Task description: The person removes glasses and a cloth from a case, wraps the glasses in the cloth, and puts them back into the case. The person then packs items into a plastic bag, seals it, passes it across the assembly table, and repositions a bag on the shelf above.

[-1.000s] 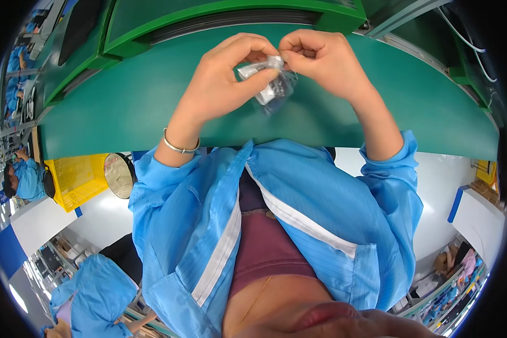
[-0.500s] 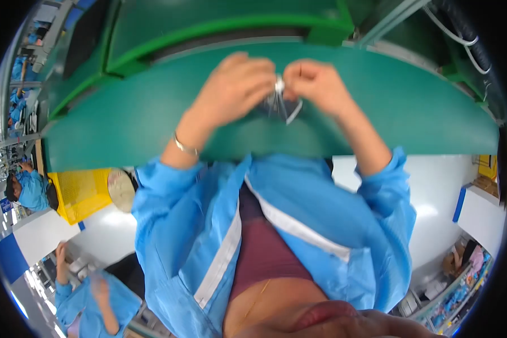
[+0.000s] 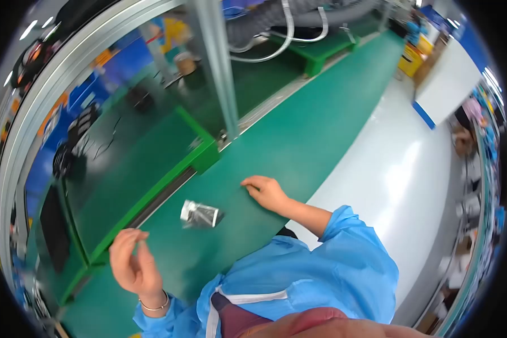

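A small clear plastic bag (image 3: 200,214) with a white top and something dark inside lies on the green table (image 3: 304,132); its contents are too blurred to name. My left hand (image 3: 134,263), with a bracelet at the wrist, is raised to the left of the bag. Its fingers are bent, with a gap between them and the thumb, and nothing shows in them. To the right of the bag, my right hand (image 3: 269,194) is low over the table. Its fingers are loosely bent, and no object can be seen in them. Neither hand touches the bag.
A green raised ledge (image 3: 152,194) runs along the table's far side, with a metal post (image 3: 215,73) rising beside it. Grey hoses (image 3: 290,25) hang above. Black cables and blue bins stand beyond. A yellow crate (image 3: 409,61) is at the far right end.
Both hands held the small bag together over the table; now it lies on the table and the hands have moved apart. The view has turned towards the right.
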Demonstrator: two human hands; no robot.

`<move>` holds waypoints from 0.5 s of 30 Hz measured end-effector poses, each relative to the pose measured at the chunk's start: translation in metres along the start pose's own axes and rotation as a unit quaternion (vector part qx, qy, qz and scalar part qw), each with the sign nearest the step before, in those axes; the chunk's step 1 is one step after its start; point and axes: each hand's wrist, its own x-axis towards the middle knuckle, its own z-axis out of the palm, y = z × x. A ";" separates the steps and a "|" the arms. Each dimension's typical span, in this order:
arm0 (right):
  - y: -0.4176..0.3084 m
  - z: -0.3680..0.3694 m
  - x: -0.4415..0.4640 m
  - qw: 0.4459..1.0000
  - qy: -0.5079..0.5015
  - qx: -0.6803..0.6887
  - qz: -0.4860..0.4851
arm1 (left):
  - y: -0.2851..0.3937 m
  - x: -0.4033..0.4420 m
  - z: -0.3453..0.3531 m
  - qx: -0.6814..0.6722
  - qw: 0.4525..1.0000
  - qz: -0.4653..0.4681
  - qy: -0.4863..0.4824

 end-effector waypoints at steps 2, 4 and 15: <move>0.015 -0.008 -0.016 0.997 0.021 -0.074 -0.028 | -0.001 0.006 0.019 -0.021 0.997 -0.032 -0.068; 0.023 -0.017 -0.035 0.987 0.015 -0.149 -0.053 | 0.009 0.022 0.031 -0.103 0.992 0.006 -0.071; 0.014 -0.013 -0.032 0.974 -0.013 -0.205 -0.100 | 0.062 0.141 0.056 -0.386 0.872 0.261 -0.149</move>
